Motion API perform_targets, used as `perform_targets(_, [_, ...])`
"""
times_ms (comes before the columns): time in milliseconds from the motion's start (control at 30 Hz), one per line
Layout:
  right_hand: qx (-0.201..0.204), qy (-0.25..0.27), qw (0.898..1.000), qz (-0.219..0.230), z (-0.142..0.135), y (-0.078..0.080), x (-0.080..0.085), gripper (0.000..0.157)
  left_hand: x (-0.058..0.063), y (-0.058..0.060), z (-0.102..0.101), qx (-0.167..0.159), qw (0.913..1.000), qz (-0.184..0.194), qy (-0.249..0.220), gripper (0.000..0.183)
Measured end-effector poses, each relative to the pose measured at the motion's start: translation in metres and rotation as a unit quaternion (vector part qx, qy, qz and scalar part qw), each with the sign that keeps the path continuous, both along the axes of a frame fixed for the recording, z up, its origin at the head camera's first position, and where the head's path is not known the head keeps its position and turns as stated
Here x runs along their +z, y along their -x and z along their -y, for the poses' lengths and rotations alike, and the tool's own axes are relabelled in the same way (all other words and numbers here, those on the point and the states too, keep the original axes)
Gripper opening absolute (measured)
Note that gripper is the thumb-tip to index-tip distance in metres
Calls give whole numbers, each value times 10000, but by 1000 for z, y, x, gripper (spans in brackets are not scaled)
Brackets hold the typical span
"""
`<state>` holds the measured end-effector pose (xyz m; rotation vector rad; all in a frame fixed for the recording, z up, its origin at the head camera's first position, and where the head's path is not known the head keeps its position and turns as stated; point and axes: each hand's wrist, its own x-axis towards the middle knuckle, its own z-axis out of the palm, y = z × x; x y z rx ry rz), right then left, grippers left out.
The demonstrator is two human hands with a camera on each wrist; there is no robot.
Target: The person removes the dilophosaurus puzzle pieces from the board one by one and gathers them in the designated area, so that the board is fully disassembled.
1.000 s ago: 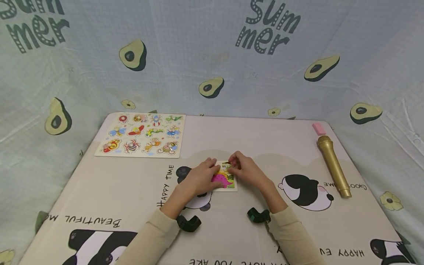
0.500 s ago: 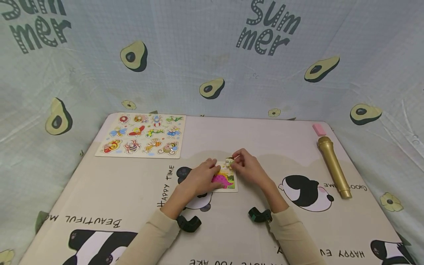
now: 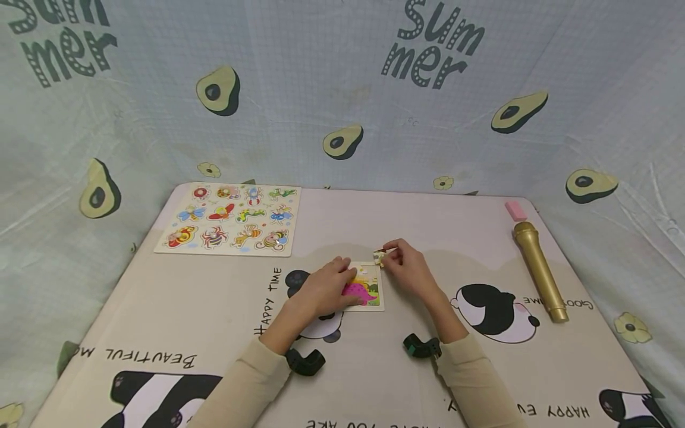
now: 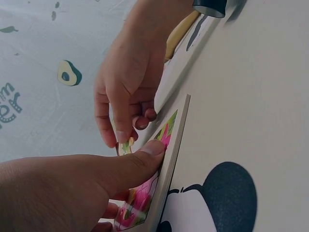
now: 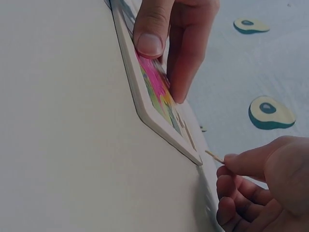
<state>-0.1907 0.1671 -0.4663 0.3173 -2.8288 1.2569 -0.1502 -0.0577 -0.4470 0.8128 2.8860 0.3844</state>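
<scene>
A small jigsaw puzzle (image 3: 364, 292) with a pink dinosaur lies on the table in a pale frame. My left hand (image 3: 323, 288) holds its left side, the thumb over the near part and the fingers towards the far edge, covering part of the picture. Just past its far right corner, my right hand (image 3: 411, 268) pinches a small puzzle piece (image 3: 379, 257) between thumb and finger. In the right wrist view the piece (image 5: 214, 156) shows edge-on, apart from the frame. A bare strip shows along the puzzle's far edge.
A larger board with insect pictures (image 3: 229, 219) lies at the back left. On the right are a gold microphone-shaped tube (image 3: 540, 270) and a pink block (image 3: 516, 210). A printed cloth (image 3: 342, 77) hangs behind the table (image 3: 364, 380).
My right hand has lifted the puzzle piece away from the puzzle's far edge and moved it up and right. The left hand stays on the puzzle.
</scene>
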Motion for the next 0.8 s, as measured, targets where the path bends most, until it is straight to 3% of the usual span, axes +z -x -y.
perform_targets(800, [-1387, 236, 9900, -69, -24, 9, -1, 29, -1, 1, 0, -29, 10000, 50, 11, 67])
